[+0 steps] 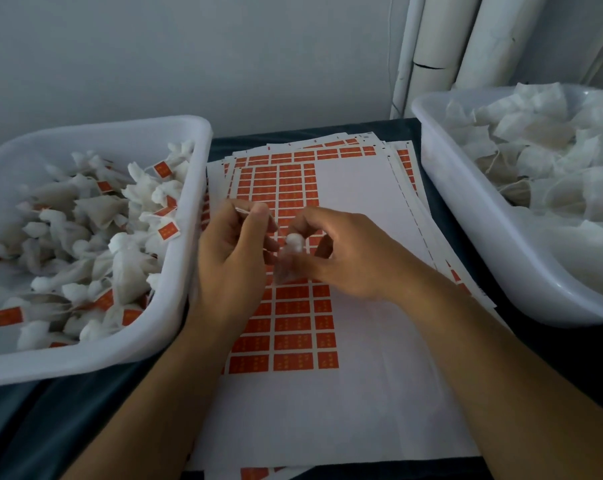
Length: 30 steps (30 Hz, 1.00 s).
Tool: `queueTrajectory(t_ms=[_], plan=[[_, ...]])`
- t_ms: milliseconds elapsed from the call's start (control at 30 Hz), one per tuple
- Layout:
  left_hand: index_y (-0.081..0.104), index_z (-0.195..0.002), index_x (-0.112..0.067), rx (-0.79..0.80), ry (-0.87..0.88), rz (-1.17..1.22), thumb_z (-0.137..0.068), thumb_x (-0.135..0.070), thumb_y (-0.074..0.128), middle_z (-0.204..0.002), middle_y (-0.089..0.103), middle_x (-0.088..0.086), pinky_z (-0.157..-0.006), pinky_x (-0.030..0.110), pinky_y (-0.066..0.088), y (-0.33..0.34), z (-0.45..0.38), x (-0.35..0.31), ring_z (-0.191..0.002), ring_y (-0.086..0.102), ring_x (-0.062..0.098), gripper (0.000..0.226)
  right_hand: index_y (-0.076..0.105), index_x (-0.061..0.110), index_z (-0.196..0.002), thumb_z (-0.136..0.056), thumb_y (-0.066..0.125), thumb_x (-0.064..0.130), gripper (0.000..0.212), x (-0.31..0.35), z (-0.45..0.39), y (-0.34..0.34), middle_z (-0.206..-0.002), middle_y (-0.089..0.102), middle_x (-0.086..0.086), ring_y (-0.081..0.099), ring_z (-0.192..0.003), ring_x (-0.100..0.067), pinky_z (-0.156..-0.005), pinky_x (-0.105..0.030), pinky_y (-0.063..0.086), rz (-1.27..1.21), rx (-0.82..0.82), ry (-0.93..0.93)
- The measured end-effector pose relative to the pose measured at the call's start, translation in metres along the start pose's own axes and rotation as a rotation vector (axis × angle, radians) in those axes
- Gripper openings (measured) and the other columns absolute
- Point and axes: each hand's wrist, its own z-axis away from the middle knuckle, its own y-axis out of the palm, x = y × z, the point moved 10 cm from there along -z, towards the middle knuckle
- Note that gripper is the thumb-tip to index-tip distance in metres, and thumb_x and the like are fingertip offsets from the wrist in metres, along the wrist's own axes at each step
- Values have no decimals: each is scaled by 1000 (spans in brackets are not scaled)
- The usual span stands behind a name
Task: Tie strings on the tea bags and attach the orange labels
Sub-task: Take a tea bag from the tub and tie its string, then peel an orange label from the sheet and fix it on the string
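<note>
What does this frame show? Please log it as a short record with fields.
setting: dark table against a pale wall
left tub: tea bags with orange labels attached
right tub: plain tea bags, no labels visible
centre: stacked label sheets, top one partly used
left hand: pinches a thin string end
right hand: holds a blurred tea bag
stage: tying in progress; no label visible on this bag

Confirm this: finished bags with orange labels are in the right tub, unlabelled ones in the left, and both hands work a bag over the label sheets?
Tubs are swapped. The head view shows labelled bags in the left tub, unlabelled bags in the right tub. The rest holds.
</note>
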Motion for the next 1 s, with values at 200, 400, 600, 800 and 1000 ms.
queueTrajectory(t_ms=[200,400,600,800,1000], plan=[[61,-98,-28,29,43,24,-106,-35,50,-86,67,-3,-65,18,57,2,-1,-5,-77,68,15,16,51,47,-95,-95,66,46,16,-6,-2,2,-92,59,31,70,-77,-3,-64,-14,58,8,-1,52],[52,-120,-53,15,-14,-91,-93,-70,42,-116,67,-22,-78,30,63,-10,2,-2,-101,70,6,33,48,53,-114,-93,63,54,26,-10,0,5,-107,54,31,59,-75,6,-54,-4,46,100,59,115],[53,-116,-49,203,11,-194,-97,-70,40,-107,67,-19,-75,31,64,-17,38,-6,-98,71,8,31,43,53,-140,-83,75,53,65,-19,18,3,-140,57,22,62,-93,0,-72,-12,47,152,194,195],[55,-106,-45,380,35,-472,-88,-63,53,-105,56,-30,-76,9,51,-16,88,-4,-98,59,-9,25,42,52,-140,-83,80,48,69,-14,43,-2,-138,59,23,65,-91,2,-74,-14,48,190,157,199],[57,-110,-43,585,128,-520,-91,-45,69,-105,50,-29,-75,4,43,17,132,-12,-101,51,-8,22,51,48,-130,-83,79,45,55,-10,63,-9,-128,58,28,64,-94,6,-74,-11,49,58,-35,215]])
